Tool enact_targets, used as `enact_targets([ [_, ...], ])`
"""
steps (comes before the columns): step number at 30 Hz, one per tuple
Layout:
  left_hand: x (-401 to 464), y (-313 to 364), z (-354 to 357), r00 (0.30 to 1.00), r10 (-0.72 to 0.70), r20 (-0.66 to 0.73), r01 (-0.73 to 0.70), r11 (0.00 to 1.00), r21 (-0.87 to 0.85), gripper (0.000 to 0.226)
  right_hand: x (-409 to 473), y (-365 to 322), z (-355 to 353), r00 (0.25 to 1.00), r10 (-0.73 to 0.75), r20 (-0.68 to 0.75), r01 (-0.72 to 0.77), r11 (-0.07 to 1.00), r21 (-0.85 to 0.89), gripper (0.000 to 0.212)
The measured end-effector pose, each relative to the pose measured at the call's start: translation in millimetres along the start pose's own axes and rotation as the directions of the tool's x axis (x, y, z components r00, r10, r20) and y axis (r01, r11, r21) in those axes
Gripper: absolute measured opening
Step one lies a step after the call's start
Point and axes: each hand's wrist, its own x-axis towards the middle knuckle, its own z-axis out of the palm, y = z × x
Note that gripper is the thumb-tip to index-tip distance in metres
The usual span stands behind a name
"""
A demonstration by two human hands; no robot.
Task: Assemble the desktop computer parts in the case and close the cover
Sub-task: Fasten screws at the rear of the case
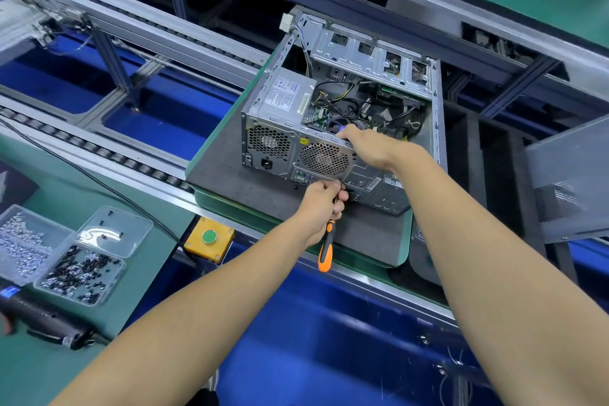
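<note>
I am watching the open grey sheet-metal computer case [333, 128], heavy, rigid and sharp-edged, sitting on the dark pallet mat [230, 175]. My right hand [365, 148] is gripping its top rear edge; my left hand [321, 204] is clamping the orange-and-black screwdriver [326, 249].

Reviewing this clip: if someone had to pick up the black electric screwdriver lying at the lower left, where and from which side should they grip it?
Probably around the thick black barrel of the electric screwdriver, coming down from above. It lies flat on the green bench, long axis running left to right, so fingers can wrap across it. Stay clear of the cord end at its right; the screw trays crowd the far side.
</note>
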Motion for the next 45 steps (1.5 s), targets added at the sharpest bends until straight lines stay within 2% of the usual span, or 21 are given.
enact_targets([
  [4,1,-2,3,0.999,-0.011,-0.043,0.009,0.998,-0.066,0.015,0,2,0,1.0,0.001,0.009,-0.001,1.0,-0.003,0.038],
  [7,2,-3,6,0.997,-0.023,-0.071,0.014,0.992,-0.127,0.015,2,3,0,1.0,-0.005,0.014,0.005,1.0,0.013,0.047],
  [16,6,0,13,0.979,-0.007,-0.205,-0.008,0.997,-0.071,0.013,-1,1,1,1.0,0.009,0.016,-0.01,0.998,0.06,0.036],
  [21,4,3,16,0.977,-0.009,-0.213,-0.038,0.975,-0.219,0.01,-2,1,1,0.999,-0.008,0.035,0.006,0.999,0.052,0.034],
  [23,4,3,14,0.974,-0.001,-0.225,-0.044,0.98,-0.196,0.009,-2,1,-1,0.999,-0.005,0.041,0.003,0.999,0.046,0.035],
  [27,4,3,11,0.963,0.016,-0.271,-0.057,0.988,-0.145,0.028,-4,0,-2,0.999,-0.021,0.039,0.02,0.999,0.032,0.044],
  [33,1,7,13,0.944,0.044,-0.328,-0.08,0.992,-0.1,0.034,-2,1,-2,0.997,-0.037,0.063,0.036,0.999,0.027,0.05],
  [35,-1,7,15,0.937,0.041,-0.348,-0.08,0.992,-0.1,0.036,-4,-1,-2,0.997,-0.01,0.079,0.005,0.998,0.061,0.053],
  [37,-2,8,17,0.933,0.032,-0.358,-0.075,0.992,-0.105,0.038,-7,-3,-2,0.996,0.019,0.09,-0.031,0.99,0.136,0.047],
  [39,-2,9,17,0.935,0.03,-0.353,-0.069,0.993,-0.098,0.038,-11,-3,-2,0.999,-0.005,0.053,-0.002,0.991,0.137,0.037],
  [41,-1,11,16,0.936,0.027,-0.35,-0.061,0.994,-0.088,0.041,-13,-2,-1,0.999,-0.041,-0.018,0.041,0.999,-0.009,0.03],
  [43,-1,12,15,0.936,0.018,-0.352,-0.05,0.995,-0.082,0.044,-15,0,7,0.981,-0.113,-0.159,0.081,0.978,-0.194,0.033],
  [44,0,12,16,0.934,0.012,-0.356,-0.043,0.996,-0.078,0.046,-17,1,11,0.958,-0.13,-0.254,0.084,0.979,-0.184,0.031],
  [45,0,12,16,0.934,0.006,-0.358,-0.034,0.997,-0.073,0.046,-21,0,16,0.917,-0.125,-0.378,0.1,0.991,-0.083,0.034],
])
